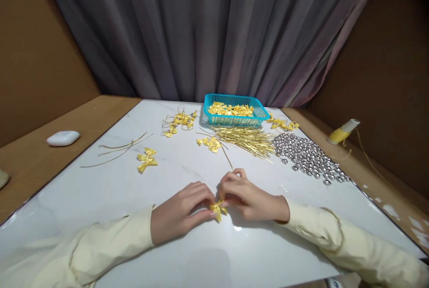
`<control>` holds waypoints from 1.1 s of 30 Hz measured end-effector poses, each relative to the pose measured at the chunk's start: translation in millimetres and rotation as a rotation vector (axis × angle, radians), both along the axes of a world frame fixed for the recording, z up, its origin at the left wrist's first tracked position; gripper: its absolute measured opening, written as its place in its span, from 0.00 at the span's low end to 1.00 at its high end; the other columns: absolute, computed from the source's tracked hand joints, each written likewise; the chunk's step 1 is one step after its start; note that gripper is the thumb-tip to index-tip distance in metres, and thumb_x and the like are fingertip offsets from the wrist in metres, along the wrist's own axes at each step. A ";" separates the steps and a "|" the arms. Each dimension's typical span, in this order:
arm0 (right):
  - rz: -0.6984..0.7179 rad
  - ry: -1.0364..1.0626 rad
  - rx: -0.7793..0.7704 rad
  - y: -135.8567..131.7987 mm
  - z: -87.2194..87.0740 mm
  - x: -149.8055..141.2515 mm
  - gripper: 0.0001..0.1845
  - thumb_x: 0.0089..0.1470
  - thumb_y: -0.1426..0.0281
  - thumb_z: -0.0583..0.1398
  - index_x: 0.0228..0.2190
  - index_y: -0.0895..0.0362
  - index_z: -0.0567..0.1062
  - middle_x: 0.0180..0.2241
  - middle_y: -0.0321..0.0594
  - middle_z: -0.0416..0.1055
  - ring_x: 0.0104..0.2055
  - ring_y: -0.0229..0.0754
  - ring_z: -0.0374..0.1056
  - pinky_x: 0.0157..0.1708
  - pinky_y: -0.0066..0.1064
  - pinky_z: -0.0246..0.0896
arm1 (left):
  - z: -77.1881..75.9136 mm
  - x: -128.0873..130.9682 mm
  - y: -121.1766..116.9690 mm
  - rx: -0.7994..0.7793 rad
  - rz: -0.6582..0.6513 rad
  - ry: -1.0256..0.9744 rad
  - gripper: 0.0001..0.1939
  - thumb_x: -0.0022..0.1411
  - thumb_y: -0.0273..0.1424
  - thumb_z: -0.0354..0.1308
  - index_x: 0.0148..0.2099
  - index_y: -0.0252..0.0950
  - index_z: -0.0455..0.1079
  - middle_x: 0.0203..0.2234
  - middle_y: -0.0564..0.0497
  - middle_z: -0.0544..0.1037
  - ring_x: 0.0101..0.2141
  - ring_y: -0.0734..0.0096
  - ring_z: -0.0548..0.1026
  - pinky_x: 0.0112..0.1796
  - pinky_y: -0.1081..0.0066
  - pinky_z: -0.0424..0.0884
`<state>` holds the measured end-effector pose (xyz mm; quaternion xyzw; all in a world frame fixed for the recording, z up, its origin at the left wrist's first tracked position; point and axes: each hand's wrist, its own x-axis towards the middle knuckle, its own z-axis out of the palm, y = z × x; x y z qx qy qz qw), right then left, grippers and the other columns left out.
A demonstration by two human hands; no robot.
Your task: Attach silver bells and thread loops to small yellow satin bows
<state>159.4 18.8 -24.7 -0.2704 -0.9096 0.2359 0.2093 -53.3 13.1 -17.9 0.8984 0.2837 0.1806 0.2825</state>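
My left hand (187, 207) pinches a small yellow ribbon bow (218, 210) between thumb and fingers, low over the front middle of the white table. Closed at the bow's other side is my right hand (244, 194), its thumb against the ribbon. A thin gold twist tie (228, 159) sticks up and away from the right hand's fingers; its lower end is hidden there. Beyond the hands lie a few loose yellow bows (209, 144) and a pile of gold twist ties (246, 140). More bows (146, 160) rest to the left, beside several separate gold ties (122, 146).
A turquoise basket (234, 122) of yellow bows stands at the back. Small shiny silver rounds (306, 156) spread at the right. Clusters of bows with looped ties (181, 120) lie at back left. A yellow thread spool (342, 132) and a white case (63, 138) flank the table.
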 end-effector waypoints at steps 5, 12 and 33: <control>-0.004 -0.010 0.017 -1.6 -1.1 -1.3 0.07 0.52 0.80 0.53 0.30 0.57 0.64 0.30 0.36 0.66 0.42 0.38 0.59 0.43 0.33 0.43 | 2.7 1.4 -1.9 0.099 0.019 0.068 0.04 0.62 0.29 0.49 0.34 0.36 0.63 0.29 0.53 0.69 0.32 0.71 0.66 0.37 0.69 0.58; -0.049 -0.149 0.075 -6.1 0.9 -3.9 0.01 0.54 0.75 0.53 0.31 0.58 0.65 0.29 0.37 0.68 0.38 0.39 0.57 0.40 0.33 0.44 | -1.9 3.7 -4.5 0.231 0.061 0.186 0.08 0.61 0.32 0.50 0.31 0.35 0.59 0.28 0.53 0.66 0.31 0.71 0.64 0.36 0.68 0.57; -0.326 -0.174 -0.047 -24.5 11.5 -10.3 0.10 0.47 0.65 0.62 0.27 0.60 0.70 0.22 0.36 0.68 0.31 0.39 0.59 0.36 0.33 0.44 | 2.1 5.1 -13.8 0.362 0.130 0.223 0.08 0.63 0.30 0.46 0.31 0.36 0.61 0.25 0.52 0.68 0.29 0.68 0.64 0.33 0.66 0.54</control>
